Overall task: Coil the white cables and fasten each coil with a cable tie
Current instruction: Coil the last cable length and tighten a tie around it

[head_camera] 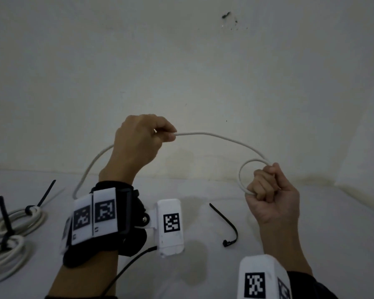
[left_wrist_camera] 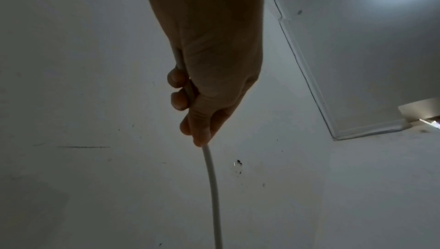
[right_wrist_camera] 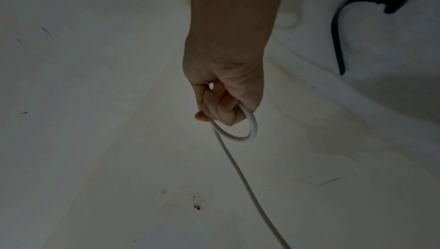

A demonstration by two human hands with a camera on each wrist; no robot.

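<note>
A white cable (head_camera: 216,137) spans the air between my two hands above the white table. My left hand (head_camera: 143,139) grips it in curled fingers, raised at centre; its tail drops down to the table at the left. In the left wrist view the cable (left_wrist_camera: 213,187) leaves the left hand (left_wrist_camera: 202,98) past the thumb. My right hand (head_camera: 268,190) holds one small loop (head_camera: 244,175) of the same cable in its fist. The right wrist view shows that loop (right_wrist_camera: 247,132) under the curled fingers of the right hand (right_wrist_camera: 223,102). A loose black cable tie (head_camera: 229,227) lies on the table between my wrists.
Two coiled white cables (head_camera: 11,229) with black ties around them lie at the left edge of the table. The loose tie (right_wrist_camera: 338,32) shows bent in a hook shape. A white wall (head_camera: 181,61) stands close behind the table.
</note>
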